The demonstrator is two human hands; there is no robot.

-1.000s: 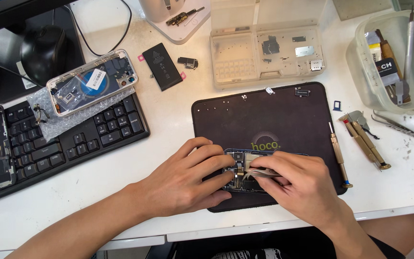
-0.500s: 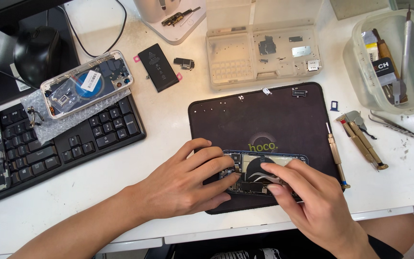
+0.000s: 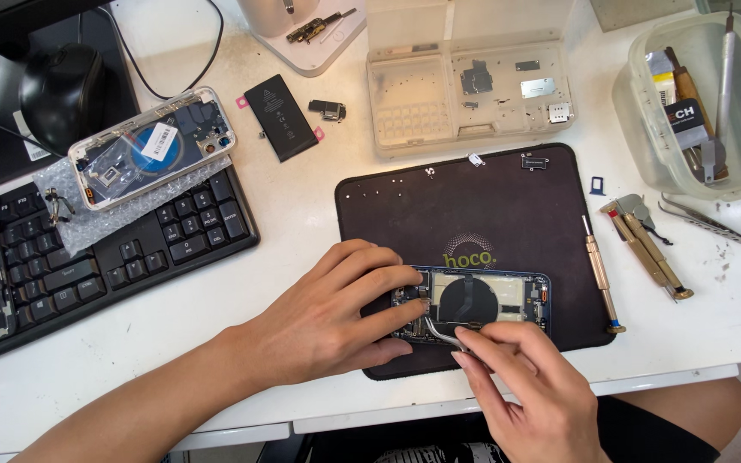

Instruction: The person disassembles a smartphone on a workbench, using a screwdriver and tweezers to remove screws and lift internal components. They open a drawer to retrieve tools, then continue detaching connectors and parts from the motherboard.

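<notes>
White table (image 3: 302,214), black mat (image 3: 490,206). Your right hand (image 3: 533,394) pinches tweezers (image 3: 439,330) over the opened phone (image 3: 482,302) at the mat's near edge; left hand (image 3: 328,321) presses its left end. Parts tray (image 3: 473,86) beyond.

**Two hands at an opened phone on a dark mat**

An opened phone (image 3: 490,302) with a blue frame lies on a dark work mat (image 3: 473,206) near the front edge of a white table (image 3: 302,223). The left hand (image 3: 336,313) rests on the phone's left end, fingers spread over it. The right hand (image 3: 529,390) pinches curved metal tweezers (image 3: 439,330), whose tips reach into the phone's left part. A gold screwdriver (image 3: 600,274) lies along the mat's right edge. Behind the mat stands an open clear parts box (image 3: 469,81). To the left are a black battery (image 3: 280,116), a second opened phone (image 3: 154,146) on bubble wrap, and a black keyboard (image 3: 113,257).
</notes>
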